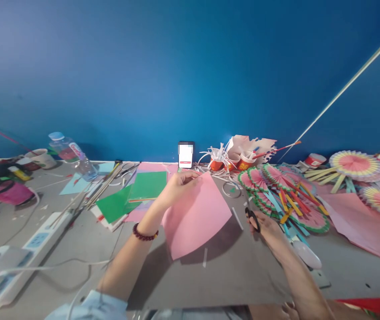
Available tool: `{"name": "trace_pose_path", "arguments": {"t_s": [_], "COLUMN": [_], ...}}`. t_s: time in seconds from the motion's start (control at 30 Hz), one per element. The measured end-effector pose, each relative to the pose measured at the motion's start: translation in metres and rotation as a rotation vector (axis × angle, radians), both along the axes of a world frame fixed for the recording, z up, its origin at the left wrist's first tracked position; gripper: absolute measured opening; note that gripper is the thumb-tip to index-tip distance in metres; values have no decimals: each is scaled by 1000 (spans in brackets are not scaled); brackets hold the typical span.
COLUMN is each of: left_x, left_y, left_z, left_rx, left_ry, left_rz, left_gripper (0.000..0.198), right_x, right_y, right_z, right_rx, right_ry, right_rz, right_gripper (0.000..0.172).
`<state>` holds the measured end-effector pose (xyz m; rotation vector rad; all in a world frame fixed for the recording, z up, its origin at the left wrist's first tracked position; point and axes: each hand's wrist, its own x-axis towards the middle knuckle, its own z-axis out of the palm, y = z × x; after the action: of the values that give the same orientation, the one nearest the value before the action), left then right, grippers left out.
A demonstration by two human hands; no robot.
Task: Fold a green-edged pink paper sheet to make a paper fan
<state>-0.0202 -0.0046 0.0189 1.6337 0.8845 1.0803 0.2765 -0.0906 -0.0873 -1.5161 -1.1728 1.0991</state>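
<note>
My left hand pinches the top edge of a pink paper sheet and holds it up over the grey table. A dark bead bracelet circles that wrist. My right hand is closed around black-handled scissors, whose blades point up and away toward the paper fans. The scissors are just right of the pink sheet, not touching it. A thin white paper strip lies between them.
Green paper sheets and wooden sticks lie left. Folded paper fans, a large pink sheet, red cups and a phone stand behind. A power strip, bottle are at left.
</note>
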Motion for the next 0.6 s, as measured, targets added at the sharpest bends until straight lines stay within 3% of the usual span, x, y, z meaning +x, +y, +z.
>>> {"name": "trace_pose_path", "arguments": {"t_s": [0.13, 0.23, 0.4, 0.5, 0.6], "left_x": [1, 3, 4, 3, 3], "left_y": [-2, -3, -4, -3, 0], "left_z": [-1, -2, -2, -1, -1], "left_rx": [-41, -98, -119, -81, -68], "left_ry": [-69, -166, -305, -355, -407], "left_rz": [21, 42, 173, 273, 349], "left_gripper": [37, 38, 38, 36, 36], "right_x": [-28, -42, -57, -60, -56], "right_y": [20, 41, 77, 92, 101], "right_z": [42, 68, 104, 114, 111], "right_rx": [-34, 65, 118, 176, 230], "right_ry": [27, -4, -72, -74, -94], "right_rz": [189, 256, 453, 523, 541], "right_gripper": [45, 42, 41, 40, 39]}}
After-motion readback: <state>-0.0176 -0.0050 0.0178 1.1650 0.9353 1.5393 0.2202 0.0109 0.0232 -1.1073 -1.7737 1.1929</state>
